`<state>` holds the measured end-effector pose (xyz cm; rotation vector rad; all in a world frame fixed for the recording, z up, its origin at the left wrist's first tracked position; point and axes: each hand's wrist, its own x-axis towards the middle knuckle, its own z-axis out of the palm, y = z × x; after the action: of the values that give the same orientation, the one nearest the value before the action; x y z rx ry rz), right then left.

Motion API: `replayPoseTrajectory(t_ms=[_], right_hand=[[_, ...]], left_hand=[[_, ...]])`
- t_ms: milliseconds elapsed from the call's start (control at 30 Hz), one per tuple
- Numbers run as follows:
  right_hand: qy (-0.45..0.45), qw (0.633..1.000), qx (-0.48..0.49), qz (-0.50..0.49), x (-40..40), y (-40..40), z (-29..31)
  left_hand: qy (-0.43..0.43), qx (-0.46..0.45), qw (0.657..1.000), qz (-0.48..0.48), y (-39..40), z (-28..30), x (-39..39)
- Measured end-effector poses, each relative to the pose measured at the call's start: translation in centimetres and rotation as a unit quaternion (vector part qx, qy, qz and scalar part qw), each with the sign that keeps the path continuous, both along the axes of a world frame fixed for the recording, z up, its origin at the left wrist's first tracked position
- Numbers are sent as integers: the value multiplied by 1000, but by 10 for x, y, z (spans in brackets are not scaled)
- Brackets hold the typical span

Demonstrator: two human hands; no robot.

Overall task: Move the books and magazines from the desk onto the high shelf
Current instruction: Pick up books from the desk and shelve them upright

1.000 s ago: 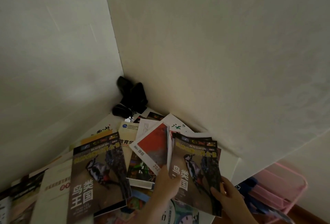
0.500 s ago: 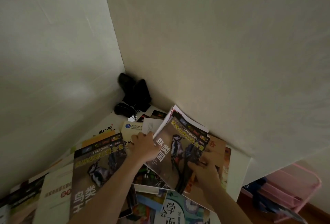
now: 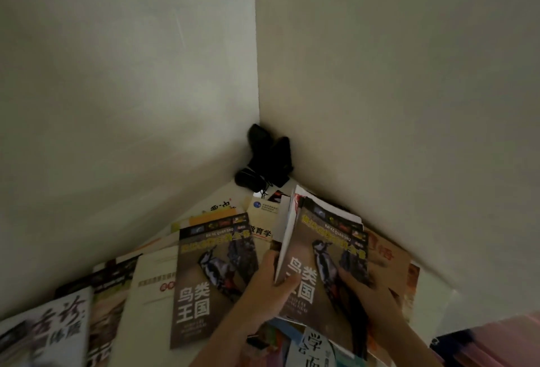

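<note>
White shelf in wall corner, strewn with books. I hold stack above it: left hand fingers curled round left edge, right hand gripping lower right. Best square stack, lay flat, clear of black gadget.

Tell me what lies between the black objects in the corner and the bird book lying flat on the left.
Head view: overlapping covers on the surface, a pale booklet with a blue round logo and yellow-edged books.

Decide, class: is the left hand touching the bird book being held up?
Touching. The head view shows the left hand with its thumb curled over the held bird book's left edge.
</note>
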<state>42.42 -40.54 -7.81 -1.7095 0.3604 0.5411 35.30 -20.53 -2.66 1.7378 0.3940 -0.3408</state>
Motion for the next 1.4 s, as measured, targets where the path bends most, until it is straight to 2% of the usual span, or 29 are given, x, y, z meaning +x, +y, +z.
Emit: replayPoseTrajectory(t_ms=[133, 233, 367, 467, 567, 667, 767, 867, 1100, 1200, 1400], right_hand=[[-35, 995, 9, 91, 8, 41, 22], [-68, 987, -22, 143, 2, 88, 46], [-102, 976, -45, 187, -20, 134, 53], [-94, 972, -44, 211, -39, 150, 42], [-157, 961, -51, 223, -54, 158, 46], [-265, 931, -9, 249, -54, 168, 74], [-342, 897, 34, 277, -51, 182, 102], [-329, 898, 54, 288, -54, 189, 101], [-249, 921, 74, 292, -68, 188, 54], [-260, 923, 86, 272, -68, 190, 61], [-266, 915, 10, 304, -67, 176, 50]], left_hand=[[-16, -39, 991, 130, 38, 17, -37], [-23, -78, 973, 218, 68, 22, -67], [-65, -38, 967, 244, 103, 4, -109], [-1, -46, 966, 254, 112, -11, -128], [28, -72, 957, 280, 118, -16, -133], [-45, -17, 950, 310, 129, -2, -127], [-156, 17, 943, 293, 141, 24, -118], [-204, -2, 935, 290, 145, 30, -113], [-233, 4, 907, 351, 136, 8, -114], [-248, 0, 896, 368, 134, 7, -113], [-195, 3, 918, 346, 130, -20, -115]])
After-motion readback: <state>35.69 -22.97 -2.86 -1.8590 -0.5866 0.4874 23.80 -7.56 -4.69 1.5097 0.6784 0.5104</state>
